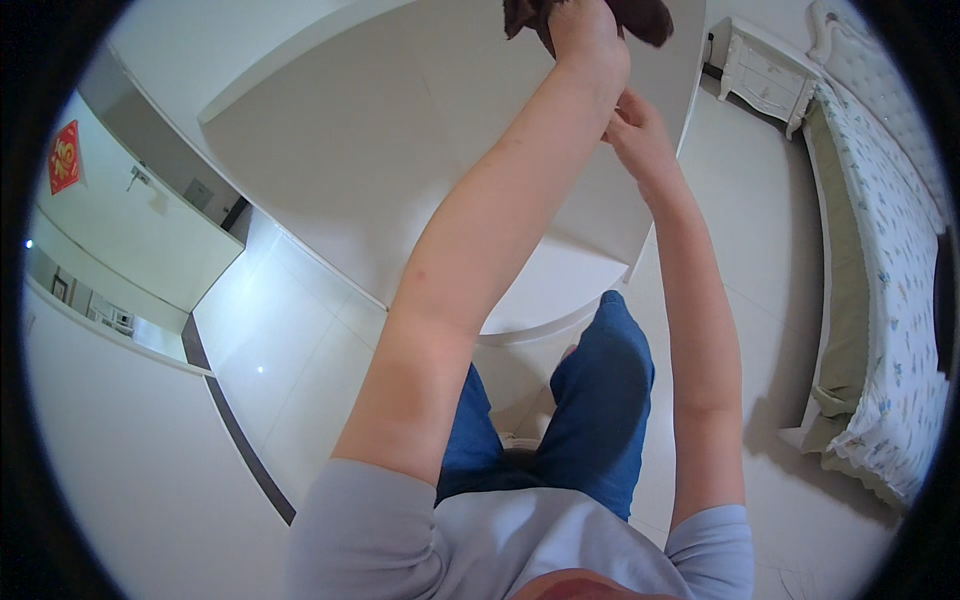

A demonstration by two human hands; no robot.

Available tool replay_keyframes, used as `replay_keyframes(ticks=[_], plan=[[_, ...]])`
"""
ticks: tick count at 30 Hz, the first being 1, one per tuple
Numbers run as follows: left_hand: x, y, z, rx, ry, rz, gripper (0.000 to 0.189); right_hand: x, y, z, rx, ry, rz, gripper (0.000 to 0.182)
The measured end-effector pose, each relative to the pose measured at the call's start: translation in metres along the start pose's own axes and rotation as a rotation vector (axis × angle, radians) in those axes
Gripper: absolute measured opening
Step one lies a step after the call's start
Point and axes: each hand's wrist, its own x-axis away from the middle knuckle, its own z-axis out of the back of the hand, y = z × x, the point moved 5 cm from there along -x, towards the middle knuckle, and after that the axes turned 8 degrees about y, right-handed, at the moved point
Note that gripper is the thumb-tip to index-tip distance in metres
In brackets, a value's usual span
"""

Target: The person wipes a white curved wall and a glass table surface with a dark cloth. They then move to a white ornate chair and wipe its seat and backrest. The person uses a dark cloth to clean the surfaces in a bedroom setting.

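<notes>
At the top edge of the view, my left hand (589, 30) is on a dark brown cloth (646, 21). The cloth bunches out on both sides of the hand, and part of it is cut off by the picture's rim. Lower down, my right hand (637, 127) is close to my left wrist. Its fingers are partly hidden behind the left forearm, so I cannot tell whether they hold anything. Both arms reach up in front of a white cabinet panel (337, 142). Below the hands, a rounded white shelf (547, 289) juts out near my knee.
A bed with a flowered cover (892, 262) stands on the right, beside a white nightstand (769, 75). To the left, a door (112, 202) bears a red paper decoration (64, 157). Pale floor tiles (277, 330) lie between door and cabinet.
</notes>
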Motion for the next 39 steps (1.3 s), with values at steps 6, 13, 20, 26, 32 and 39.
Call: replay_keyframes(ticks=[6, 13, 20, 26, 32, 39], plan=[[-0.009, 0.02, 0.043, -0.188, -0.004, -0.066, 0.029, -0.024, 0.014, 0.006, 0.007, 0.099, 0.004, 0.048], [-0.041, 0.038, 0.095, -0.551, 0.245, -0.269, 0.035, -0.025, 0.017, -0.024, 0.035, 0.226, 0.144, 0.058], [-0.021, -0.062, 0.008, -1.307, -0.387, -1.028, 0.041, -0.038, 0.019, 0.026, 0.287, 0.569, 0.536, 0.053], [-0.038, -0.11, -0.014, -1.22, -0.92, -1.777, 0.055, -0.053, 0.029, 0.058, 0.7, 0.623, 0.72, 0.06], [-0.118, -0.062, 0.004, -1.627, -0.628, -1.576, 0.074, -0.082, 0.05, 0.038, 0.889, 0.489, 0.743, 0.056], [-0.219, -0.01, 0.106, -1.922, 0.012, -1.459, 0.037, -0.092, 0.056, 0.003, 0.896, 0.412, 0.766, 0.052]])
